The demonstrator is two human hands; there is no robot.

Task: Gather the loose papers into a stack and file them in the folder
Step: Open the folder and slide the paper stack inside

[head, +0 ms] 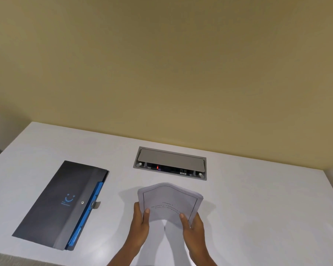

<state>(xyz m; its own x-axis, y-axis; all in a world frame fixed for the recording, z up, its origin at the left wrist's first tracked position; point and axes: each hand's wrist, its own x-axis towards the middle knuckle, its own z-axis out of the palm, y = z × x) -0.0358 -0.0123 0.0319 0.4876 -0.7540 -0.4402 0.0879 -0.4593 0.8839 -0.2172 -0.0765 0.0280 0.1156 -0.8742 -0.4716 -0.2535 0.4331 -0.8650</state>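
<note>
Our left hand (140,221) and right hand (193,226) pinch the bowed stack of white printed papers (169,203) by its lower corners above the white table (258,208). To its left lies the closed dark grey folder with blue tabs (65,202). Beyond sits a grey recessed cable box (170,163).

White desk (258,198) with a recessed cable box (170,163), perhaps half-open; tan wall (161,64).

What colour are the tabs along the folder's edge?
Bright blue tabs against the dark grey folder, in the head view.
</note>
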